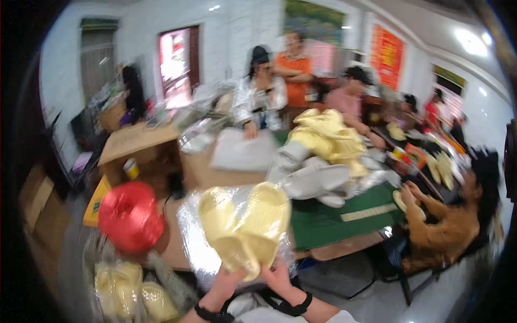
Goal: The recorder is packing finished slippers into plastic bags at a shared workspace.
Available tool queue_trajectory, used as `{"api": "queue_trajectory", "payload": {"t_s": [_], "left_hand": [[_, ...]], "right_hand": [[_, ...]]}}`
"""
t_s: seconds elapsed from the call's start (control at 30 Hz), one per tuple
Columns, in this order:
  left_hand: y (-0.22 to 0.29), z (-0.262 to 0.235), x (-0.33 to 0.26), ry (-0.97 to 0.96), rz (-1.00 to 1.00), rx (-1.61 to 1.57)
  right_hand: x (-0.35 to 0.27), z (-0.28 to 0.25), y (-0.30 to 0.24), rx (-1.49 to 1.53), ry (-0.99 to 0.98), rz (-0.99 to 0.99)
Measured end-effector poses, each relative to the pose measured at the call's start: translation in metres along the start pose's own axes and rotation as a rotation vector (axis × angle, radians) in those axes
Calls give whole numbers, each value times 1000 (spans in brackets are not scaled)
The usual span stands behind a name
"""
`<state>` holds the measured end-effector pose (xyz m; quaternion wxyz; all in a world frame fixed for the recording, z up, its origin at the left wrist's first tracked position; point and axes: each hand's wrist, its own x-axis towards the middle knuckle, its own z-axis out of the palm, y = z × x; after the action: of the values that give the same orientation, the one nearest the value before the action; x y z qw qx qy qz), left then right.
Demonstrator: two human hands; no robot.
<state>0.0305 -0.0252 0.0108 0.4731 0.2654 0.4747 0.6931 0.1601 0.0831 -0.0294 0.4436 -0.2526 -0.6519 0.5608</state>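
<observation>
A pair of pale yellow ridged slippers [264, 215] is held up in front of me, soles and straps slightly blurred. My left hand [227, 282] grips the pair's near end from the left. Gripping the same end from the right is my right hand [277, 276]; some of its fingers are hidden behind the slippers. Beneath the pair, a stack of shiny clear plastic bags [195, 253] lies at the table's near edge.
Left of the bags sits a big red roll of plastic twine [131, 216], near an open cardboard box [140, 141]. Bagged yellow slippers [118, 290] lie lower left. A pile of yellow slippers [328, 137] and grey slippers [315, 182] covers the green mat [334, 223]. Several people sit or stand around.
</observation>
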Motion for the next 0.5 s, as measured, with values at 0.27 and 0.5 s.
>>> {"api": "queue_trajectory", "payload": {"t_s": [0.27,0.5], "left_hand": [[82,-17,-92,256,185,51],[149,-111,-255,895,220,359]], "right_hand": [[7,-28,-12,89,-359,-83],[10,-32,5,-94,-245,-80]]}}
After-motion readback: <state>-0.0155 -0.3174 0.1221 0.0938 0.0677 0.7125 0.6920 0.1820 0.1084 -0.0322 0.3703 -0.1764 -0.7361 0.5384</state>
